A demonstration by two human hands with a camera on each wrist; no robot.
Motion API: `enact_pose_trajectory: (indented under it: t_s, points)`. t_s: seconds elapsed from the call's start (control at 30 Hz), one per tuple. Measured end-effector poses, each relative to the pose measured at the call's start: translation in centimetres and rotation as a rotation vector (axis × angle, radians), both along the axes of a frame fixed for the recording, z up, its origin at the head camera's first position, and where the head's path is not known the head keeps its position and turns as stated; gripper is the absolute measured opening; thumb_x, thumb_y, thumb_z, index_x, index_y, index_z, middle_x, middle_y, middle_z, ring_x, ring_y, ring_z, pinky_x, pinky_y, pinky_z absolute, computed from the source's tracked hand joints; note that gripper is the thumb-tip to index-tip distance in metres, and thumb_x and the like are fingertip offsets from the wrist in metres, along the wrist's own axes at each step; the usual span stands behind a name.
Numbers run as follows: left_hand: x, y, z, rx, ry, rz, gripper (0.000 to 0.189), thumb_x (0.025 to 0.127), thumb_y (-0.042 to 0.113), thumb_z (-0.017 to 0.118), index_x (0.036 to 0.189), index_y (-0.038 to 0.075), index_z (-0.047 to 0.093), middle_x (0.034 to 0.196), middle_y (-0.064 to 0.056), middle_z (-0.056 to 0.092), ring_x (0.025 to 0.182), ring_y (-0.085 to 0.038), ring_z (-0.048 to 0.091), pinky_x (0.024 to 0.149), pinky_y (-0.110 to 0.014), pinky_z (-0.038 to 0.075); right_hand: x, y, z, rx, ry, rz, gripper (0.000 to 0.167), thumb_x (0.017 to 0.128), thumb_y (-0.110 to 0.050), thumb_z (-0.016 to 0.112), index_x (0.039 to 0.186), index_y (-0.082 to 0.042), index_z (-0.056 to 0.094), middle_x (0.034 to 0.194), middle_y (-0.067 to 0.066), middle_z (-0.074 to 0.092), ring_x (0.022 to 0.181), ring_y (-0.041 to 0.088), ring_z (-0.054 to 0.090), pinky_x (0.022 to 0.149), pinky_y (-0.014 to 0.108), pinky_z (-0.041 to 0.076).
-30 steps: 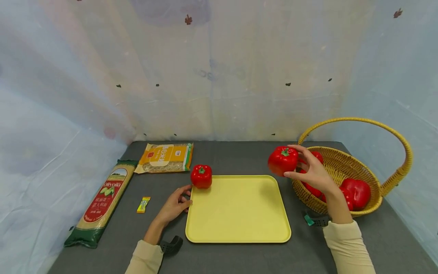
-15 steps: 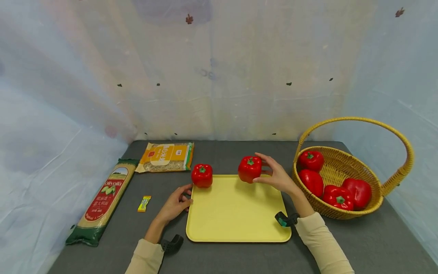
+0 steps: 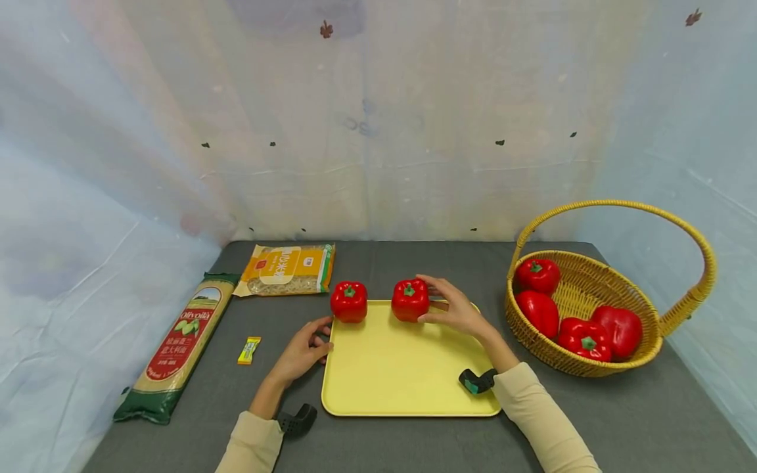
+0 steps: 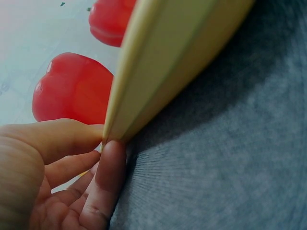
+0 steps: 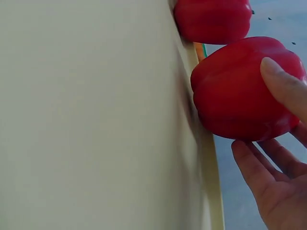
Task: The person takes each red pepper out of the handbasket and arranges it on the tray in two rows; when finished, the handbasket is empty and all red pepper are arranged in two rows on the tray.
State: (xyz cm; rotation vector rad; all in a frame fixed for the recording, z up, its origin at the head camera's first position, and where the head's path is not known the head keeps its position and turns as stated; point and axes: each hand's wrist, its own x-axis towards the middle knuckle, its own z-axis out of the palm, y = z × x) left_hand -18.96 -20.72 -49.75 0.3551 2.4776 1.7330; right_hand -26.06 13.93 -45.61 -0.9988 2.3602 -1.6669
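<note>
My right hand (image 3: pixel 452 309) holds a red bell pepper (image 3: pixel 410 300) at the far edge of the yellow tray (image 3: pixel 408 374). In the right wrist view the thumb lies on the bell pepper (image 5: pixel 244 91), with fingers at its other side; whether its base touches the tray cannot be told. A second red bell pepper (image 3: pixel 349 302) sits upright on the tray's far left corner, apart from the held one. At the left rim is my left hand (image 3: pixel 300 351); the left wrist view shows its thumb and fingers pinching the tray's edge (image 4: pixel 115 110).
A yellow wicker basket (image 3: pixel 656 309) with a tall handle stands on the right, several red bell peppers (image 3: pixel 585 340) inside. An orange grain packet (image 3: pixel 286 269), a long pasta packet (image 3: pixel 177 348) and a small yellow wrapped sachet (image 3: pixel 249 350) lie left on the grey table (image 3: pixel 390 447).
My right hand has carried the bell pepper left from beside the basket and lowered it at the tray's far edge. The left hand keeps its place at the tray's rim.
</note>
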Motion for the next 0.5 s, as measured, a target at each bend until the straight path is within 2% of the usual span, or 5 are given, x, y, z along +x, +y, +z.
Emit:
enact_pose_trajectory:
  t_s: [0.1,0.23,0.37,0.43,0.5]
  points:
    - [0.0,0.0,0.0,-0.002,0.005,-0.001,0.054,0.086,0.002,0.063,0.136,-0.002,0.041,0.110,-0.019,0.048,0.065,-0.014,0.054,0.055,-0.029,0.052,0.6,-0.4,0.7,-0.020,-0.038,0.028,0.079,0.077,0.006,0.071,0.144,-0.001,0.030,0.132,0.025,0.037,0.120,0.043,0.043,0.095,0.056,0.039]
    - [0.0,0.0,-0.1,-0.010,0.004,-0.003,0.053,0.087,0.001,0.062,0.136,-0.001,0.042,0.109,-0.018,0.048,0.065,-0.012,0.055,0.055,-0.028,0.052,1.2,-0.6,1.7,-0.016,-0.061,0.051,0.080,0.078,0.007,0.069,0.145,0.001,0.027,0.137,0.027,0.032,0.122,0.044,0.042,0.097,0.057,0.037]
    - [-0.1,0.0,-0.1,-0.018,0.001,0.007,0.053,0.087,0.000,0.062,0.136,-0.001,0.042,0.109,-0.018,0.048,0.065,-0.012,0.054,0.055,-0.027,0.052,1.3,-0.7,2.0,-0.011,-0.065,0.061,0.080,0.079,0.007,0.068,0.146,0.000,0.025,0.137,0.027,0.032,0.122,0.045,0.041,0.097,0.057,0.036]
    - [-0.1,0.0,0.2,-0.026,-0.002,0.013,0.053,0.087,-0.001,0.061,0.136,-0.003,0.041,0.108,-0.019,0.048,0.065,-0.013,0.054,0.055,-0.027,0.051,1.2,-0.7,2.0,-0.008,-0.066,0.065,0.081,0.079,0.006,0.069,0.146,-0.001,0.024,0.138,0.027,0.031,0.122,0.046,0.040,0.097,0.058,0.036]
    - [0.2,0.3,0.8,-0.030,-0.005,0.011,0.053,0.087,-0.003,0.060,0.136,-0.005,0.041,0.108,-0.021,0.048,0.065,-0.014,0.054,0.055,-0.027,0.051,1.2,-0.7,2.0,-0.004,-0.064,0.068,0.082,0.079,0.005,0.069,0.147,-0.003,0.023,0.141,0.026,0.029,0.123,0.046,0.040,0.097,0.059,0.036]
